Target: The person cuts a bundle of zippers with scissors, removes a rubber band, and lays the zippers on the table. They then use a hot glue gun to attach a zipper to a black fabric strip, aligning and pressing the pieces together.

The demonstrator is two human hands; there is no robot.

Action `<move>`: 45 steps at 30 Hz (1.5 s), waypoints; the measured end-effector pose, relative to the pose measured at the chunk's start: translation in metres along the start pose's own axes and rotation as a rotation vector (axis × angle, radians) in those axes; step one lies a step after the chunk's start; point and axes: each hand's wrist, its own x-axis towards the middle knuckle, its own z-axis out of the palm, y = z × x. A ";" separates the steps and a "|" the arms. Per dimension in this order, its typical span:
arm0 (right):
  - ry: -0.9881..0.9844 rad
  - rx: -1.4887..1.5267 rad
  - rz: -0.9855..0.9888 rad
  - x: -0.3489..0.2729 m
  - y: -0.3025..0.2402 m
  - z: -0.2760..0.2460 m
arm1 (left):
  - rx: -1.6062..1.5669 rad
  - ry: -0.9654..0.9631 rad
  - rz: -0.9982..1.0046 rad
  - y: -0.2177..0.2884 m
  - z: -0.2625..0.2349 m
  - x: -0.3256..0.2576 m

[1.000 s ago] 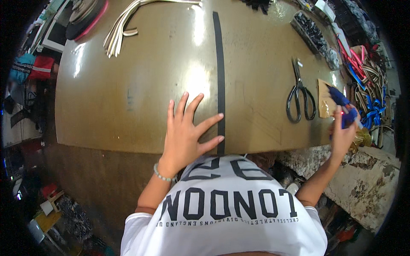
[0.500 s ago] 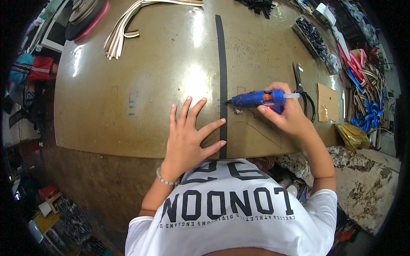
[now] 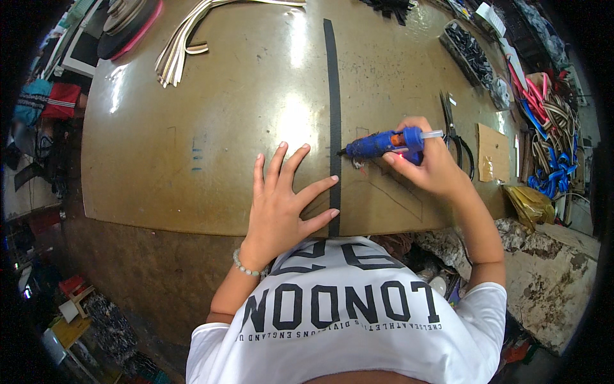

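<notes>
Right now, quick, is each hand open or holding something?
Left hand: open, fingers spread, touching the black strip.
Right hand: closed, holding the blue glue gun.

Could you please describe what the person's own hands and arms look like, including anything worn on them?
The left hand and right hand are ungloved. A bracelet of pale, round beads circles the left wrist; the right shows none. Short white sleeves leave both forearms uncovered.
</notes>
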 end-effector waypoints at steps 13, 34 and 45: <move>-0.065 -0.049 -0.016 0.006 -0.005 -0.008 | -0.007 -0.005 -0.008 0.000 0.000 -0.001; 0.211 -0.647 -0.363 -0.014 -0.017 -0.017 | 0.004 -0.014 -0.003 0.002 -0.002 0.000; 0.634 -0.748 1.329 -0.199 0.092 -0.098 | -0.373 0.132 -0.006 0.001 -0.044 0.012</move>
